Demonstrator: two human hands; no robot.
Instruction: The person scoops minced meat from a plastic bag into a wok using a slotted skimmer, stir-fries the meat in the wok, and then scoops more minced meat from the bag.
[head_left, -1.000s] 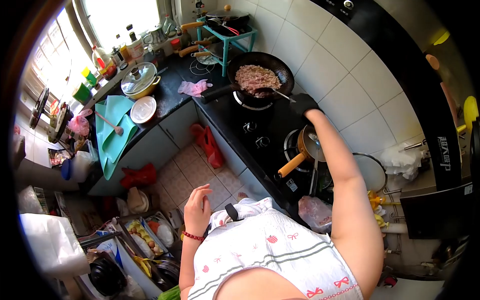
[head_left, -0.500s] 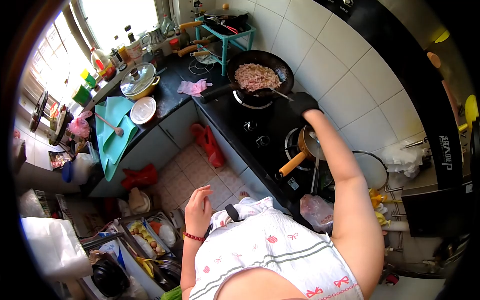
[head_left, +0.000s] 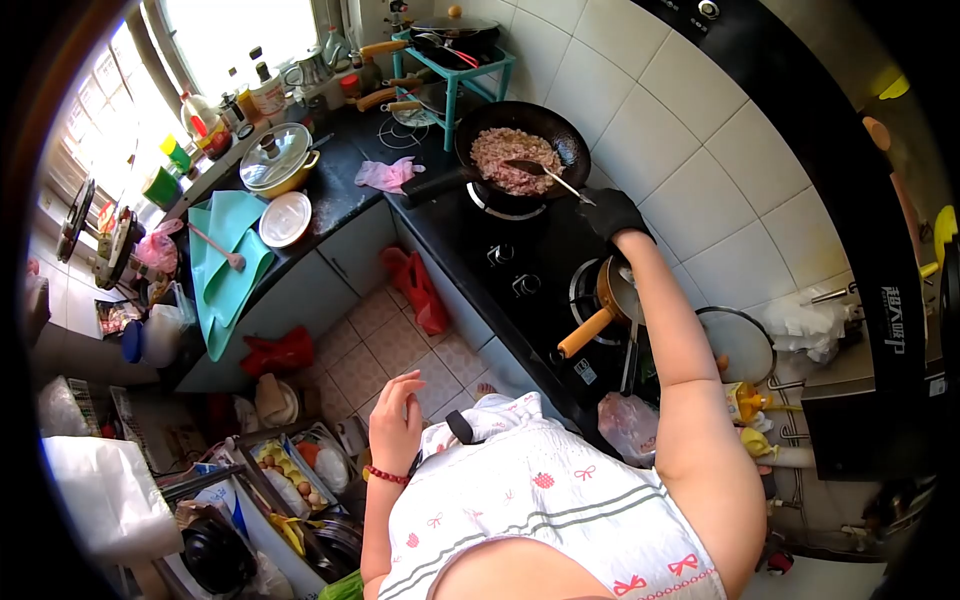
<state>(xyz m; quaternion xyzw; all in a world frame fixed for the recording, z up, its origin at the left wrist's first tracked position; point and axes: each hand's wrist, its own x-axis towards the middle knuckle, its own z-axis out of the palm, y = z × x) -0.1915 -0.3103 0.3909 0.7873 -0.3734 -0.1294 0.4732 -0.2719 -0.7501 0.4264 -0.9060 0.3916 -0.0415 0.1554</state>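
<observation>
My right hand [head_left: 614,214], in a black glove, grips the metal handle of a spatula [head_left: 566,185]. The spatula's dark head lies on chopped pinkish meat [head_left: 500,150] in a black wok [head_left: 580,160] on the far burner. The wok's long handle points left over the counter, with nobody holding it. Below my right forearm, a small saucepan [head_left: 605,288] with a wooden handle sits on the nearer burner. My left hand [head_left: 397,415] hangs beside the apron with loosely bent fingers, holding nothing; a red bead bracelet circles its wrist.
A teal rack [head_left: 450,110] with pans stands behind the wok. A lidded yellow pot [head_left: 278,165], a white-lidded bowl [head_left: 286,219] and a teal cloth [head_left: 228,250] lie on the left counter. A plastic bag [head_left: 628,428] is at the counter's near end. Red bags [head_left: 415,290] hang low by the cabinets.
The spatula's head has moved from the wok's near right side up and left onto the middle of the meat. My gloved right hand has shifted slightly right and down; my left hand stays put.
</observation>
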